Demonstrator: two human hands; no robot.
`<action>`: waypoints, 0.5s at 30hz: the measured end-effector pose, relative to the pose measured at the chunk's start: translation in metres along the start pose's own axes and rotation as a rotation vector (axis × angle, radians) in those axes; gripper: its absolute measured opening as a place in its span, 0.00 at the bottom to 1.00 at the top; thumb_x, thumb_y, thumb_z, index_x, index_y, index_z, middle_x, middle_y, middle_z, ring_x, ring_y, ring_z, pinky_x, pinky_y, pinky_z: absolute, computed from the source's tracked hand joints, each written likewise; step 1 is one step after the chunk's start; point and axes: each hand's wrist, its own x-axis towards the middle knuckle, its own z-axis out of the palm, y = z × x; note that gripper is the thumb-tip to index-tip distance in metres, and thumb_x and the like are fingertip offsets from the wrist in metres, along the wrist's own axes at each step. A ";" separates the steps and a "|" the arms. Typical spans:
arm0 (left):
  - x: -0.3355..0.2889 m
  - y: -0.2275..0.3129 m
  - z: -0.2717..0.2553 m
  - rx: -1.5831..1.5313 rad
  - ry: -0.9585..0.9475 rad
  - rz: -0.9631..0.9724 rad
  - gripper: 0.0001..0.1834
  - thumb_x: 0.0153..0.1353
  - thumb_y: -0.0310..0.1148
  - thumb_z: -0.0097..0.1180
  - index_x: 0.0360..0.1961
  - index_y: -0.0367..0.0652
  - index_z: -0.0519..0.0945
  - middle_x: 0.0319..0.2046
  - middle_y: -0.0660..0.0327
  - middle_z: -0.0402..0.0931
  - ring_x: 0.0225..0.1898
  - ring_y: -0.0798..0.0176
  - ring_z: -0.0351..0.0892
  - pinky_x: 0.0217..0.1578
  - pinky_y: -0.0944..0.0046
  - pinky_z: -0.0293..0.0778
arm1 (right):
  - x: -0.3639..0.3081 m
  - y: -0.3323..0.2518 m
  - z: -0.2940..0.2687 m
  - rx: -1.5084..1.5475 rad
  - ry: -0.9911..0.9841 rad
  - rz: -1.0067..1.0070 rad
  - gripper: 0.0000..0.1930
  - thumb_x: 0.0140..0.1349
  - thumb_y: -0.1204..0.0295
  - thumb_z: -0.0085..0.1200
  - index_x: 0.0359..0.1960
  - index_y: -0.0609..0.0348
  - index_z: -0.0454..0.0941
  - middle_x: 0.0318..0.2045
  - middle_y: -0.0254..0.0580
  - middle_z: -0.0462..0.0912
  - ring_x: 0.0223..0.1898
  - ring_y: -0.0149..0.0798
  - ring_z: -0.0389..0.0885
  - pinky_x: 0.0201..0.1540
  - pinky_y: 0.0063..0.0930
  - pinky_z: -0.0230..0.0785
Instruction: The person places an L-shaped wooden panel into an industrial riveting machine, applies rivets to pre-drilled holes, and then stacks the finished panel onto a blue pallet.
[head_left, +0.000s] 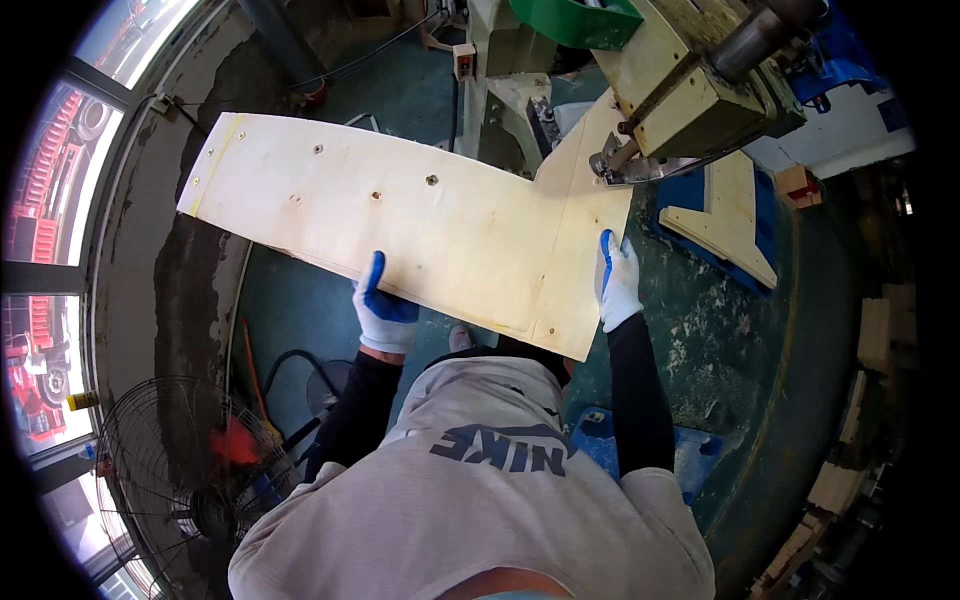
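A large pale plywood panel [370,210] with several holes stretches across the view in front of me, its right part branching toward the back. My left hand [384,310], in a white glove with blue fingers, grips its near edge, thumb on top and the other fingers hidden beneath. At the panel's right edge, my right hand [619,280] holds on in a matching glove, thumb lying on the upper face. The panel's far right part reaches under the metal head [620,165] of a cream-coloured machine [690,90]; whether they touch I cannot tell.
A green bin [575,22] sits on the machine. To the right, plywood pieces [725,220] lie on a blue pallet [682,195]. A wire-cage fan [190,470] stands at lower left beside the windows [45,365]. Wood blocks [835,488] are stacked along the right.
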 end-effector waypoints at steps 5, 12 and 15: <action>-0.002 -0.042 0.015 0.012 0.019 -0.119 0.19 0.67 0.27 0.57 0.58 0.43 0.75 0.51 0.59 0.80 0.51 0.57 0.81 0.55 0.54 0.76 | 0.014 0.001 -0.005 -0.104 0.064 -0.060 0.15 0.74 0.68 0.50 0.55 0.66 0.73 0.52 0.41 0.80 0.52 0.32 0.78 0.58 0.26 0.67; -0.001 -0.038 0.034 0.246 0.031 0.114 0.17 0.67 0.27 0.57 0.56 0.37 0.76 0.49 0.57 0.80 0.51 0.57 0.81 0.53 0.56 0.78 | 0.007 -0.001 -0.006 -0.214 0.047 -0.137 0.15 0.75 0.66 0.50 0.53 0.66 0.74 0.49 0.42 0.81 0.48 0.31 0.78 0.54 0.27 0.68; 0.009 -0.012 0.030 0.342 -0.025 0.202 0.22 0.65 0.25 0.58 0.60 0.38 0.73 0.52 0.55 0.78 0.50 0.55 0.81 0.51 0.57 0.80 | -0.041 0.005 0.019 0.052 0.036 -0.108 0.18 0.75 0.65 0.50 0.58 0.66 0.71 0.54 0.44 0.79 0.53 0.33 0.77 0.59 0.29 0.68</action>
